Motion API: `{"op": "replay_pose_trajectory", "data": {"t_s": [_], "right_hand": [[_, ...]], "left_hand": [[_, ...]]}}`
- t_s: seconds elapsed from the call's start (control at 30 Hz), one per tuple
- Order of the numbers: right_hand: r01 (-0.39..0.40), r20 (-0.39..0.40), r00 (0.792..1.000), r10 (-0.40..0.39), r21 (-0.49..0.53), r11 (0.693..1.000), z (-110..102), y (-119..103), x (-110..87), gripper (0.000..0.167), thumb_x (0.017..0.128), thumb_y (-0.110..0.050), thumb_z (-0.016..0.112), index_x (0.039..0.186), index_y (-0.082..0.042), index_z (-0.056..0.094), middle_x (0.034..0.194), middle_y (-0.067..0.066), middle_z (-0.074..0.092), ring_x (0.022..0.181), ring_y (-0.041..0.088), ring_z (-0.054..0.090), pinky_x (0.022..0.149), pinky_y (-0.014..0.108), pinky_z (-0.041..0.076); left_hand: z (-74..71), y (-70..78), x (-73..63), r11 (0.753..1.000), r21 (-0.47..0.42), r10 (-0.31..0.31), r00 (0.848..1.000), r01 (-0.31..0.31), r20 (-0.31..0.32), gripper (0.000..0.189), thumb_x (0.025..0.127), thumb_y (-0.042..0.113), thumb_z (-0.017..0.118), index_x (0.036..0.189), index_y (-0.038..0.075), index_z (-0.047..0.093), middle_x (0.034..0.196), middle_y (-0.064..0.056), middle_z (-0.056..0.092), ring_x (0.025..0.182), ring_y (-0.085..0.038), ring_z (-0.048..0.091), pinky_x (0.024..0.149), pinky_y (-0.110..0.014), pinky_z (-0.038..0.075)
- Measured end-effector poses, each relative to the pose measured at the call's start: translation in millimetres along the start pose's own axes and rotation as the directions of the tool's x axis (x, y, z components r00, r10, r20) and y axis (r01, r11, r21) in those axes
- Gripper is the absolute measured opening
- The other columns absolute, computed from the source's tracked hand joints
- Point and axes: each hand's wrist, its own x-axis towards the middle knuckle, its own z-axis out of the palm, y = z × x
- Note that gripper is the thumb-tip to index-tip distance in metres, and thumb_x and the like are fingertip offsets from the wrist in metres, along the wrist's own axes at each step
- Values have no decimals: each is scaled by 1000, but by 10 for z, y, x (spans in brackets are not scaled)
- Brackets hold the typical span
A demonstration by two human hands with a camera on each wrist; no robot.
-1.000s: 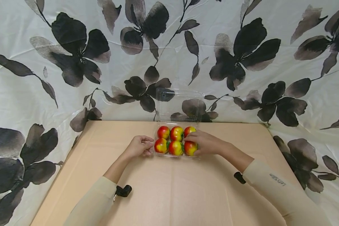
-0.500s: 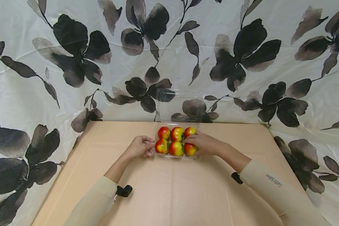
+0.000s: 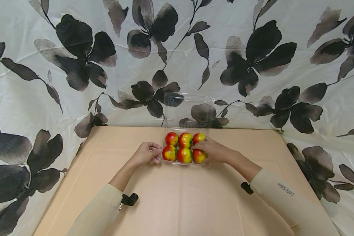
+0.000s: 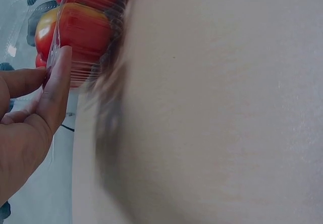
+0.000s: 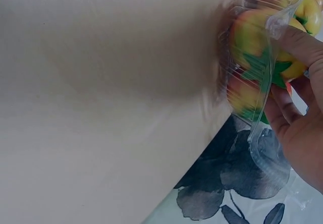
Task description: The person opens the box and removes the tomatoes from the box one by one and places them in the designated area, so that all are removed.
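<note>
A clear plastic clamshell box (image 3: 171, 163) holds several red-and-yellow fruits with green leaves, in two rows. Its see-through lid (image 3: 188, 109) stands raised at the back. My left hand (image 3: 147, 153) pinches the box's left rim between thumb and fingers, as the left wrist view shows with the hand (image 4: 35, 103) beside a red fruit (image 4: 83, 32). At the right end, my right hand (image 3: 214, 150) is over the box. In the right wrist view, this hand (image 5: 300, 93) has thumb and fingers around the front-right fruit (image 5: 252, 37), inside the rim. A back-right fruit (image 3: 198, 137) is partly covered.
The box sits near the far edge of a tan tabletop (image 3: 165, 203). Behind and beside the table hangs or lies a white cloth (image 3: 200, 19) with dark flower prints. Dark wrist devices (image 3: 129, 199) show at both sleeves.
Hands, box and fruits stay almost where they were. The right forearm has shifted slightly to the left, and the view has moved a little.
</note>
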Motion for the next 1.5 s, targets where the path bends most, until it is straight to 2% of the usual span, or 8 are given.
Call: {"op": "replay_pose_trajectory", "data": {"t_s": [0.13, 0.37, 0.63, 0.9, 1.1, 1.2, 1.33, 1.5], "right_hand": [[2, -16, 1000, -2, 36, 999, 4, 15, -16, 64, 79, -17, 91, 137, -13, 65, 141, 6, 64, 135, 37, 45, 113, 54, 48], [-3, -14, 1000, 4, 40, 999, -18, 60, -39, 63, 79, -20, 90, 137, -14, 65, 139, 4, 65, 129, 34, 48, 107, 51, 51], [17, -31, 999, -14, 85, 996, -90, 66, -46, 63, 79, -20, 91, 136, -13, 65, 137, 2, 67, 128, 28, 54, 109, 50, 47], [-16, -48, 999, 23, 147, 989, -125, 27, -95, 65, 79, -16, 88, 139, -13, 63, 143, 6, 63, 135, 34, 51, 116, 54, 44], [-35, -93, 994, 54, 193, 981, -123, 6, -168, 66, 80, -15, 86, 141, -14, 62, 146, 8, 58, 138, 35, 48, 114, 57, 49], [-42, -127, 989, 72, 226, 973, -106, 10, -220, 64, 81, -17, 86, 140, -15, 62, 145, 9, 56, 136, 34, 50, 111, 54, 52], [-51, -184, 977, 106, 284, 957, -85, 32, -306, 64, 82, -18, 86, 141, -18, 61, 144, 10, 52, 133, 34, 53, 107, 53, 56], [-53, -247, 958, 143, 336, 940, -84, 58, -403, 66, 82, -16, 87, 143, -20, 60, 145, 11, 50, 133, 36, 53, 110, 55, 53]], "left_hand": [[8, -8, 7, 1000, 0, 7, 1000, -7, -1, 25, 99, -5, 63, 121, -14, 56, 86, -14, 65, 65, -19, 71, 66, -38, 67], [18, -17, 27, 1000, -6, 6, 1000, -6, -2, 24, 99, -5, 62, 120, -14, 56, 85, -15, 66, 63, -18, 71, 64, -37, 67], [19, 21, 13, 1000, -10, 3, 1000, -3, -5, 24, 99, -5, 62, 120, -14, 56, 85, -13, 65, 63, -18, 70, 61, -31, 66], [11, 23, 26, 1000, 2, 1, 1000, -1, -1, 24, 99, -4, 63, 120, -14, 56, 85, -14, 65, 63, -18, 70, 61, -32, 66], [8, 3, 35, 1000, 13, -3, 1000, 3, -4, 24, 99, -3, 64, 120, -13, 57, 87, -16, 66, 64, -18, 70, 65, -37, 67], [13, 4, 24, 1000, 17, -5, 1000, 5, -5, 24, 99, -4, 63, 120, -13, 57, 88, -18, 66, 64, -18, 70, 67, -39, 67], [15, 0, 15, 1000, 14, -2, 1000, 3, -4, 24, 99, -4, 63, 120, -13, 56, 87, -16, 66, 64, -18, 71, 66, -38, 67], [5, -6, 6, 1000, 12, -9, 1000, 9, -5, 24, 100, -4, 62, 121, -13, 56, 87, -14, 65, 65, -18, 71, 66, -38, 67]]}}
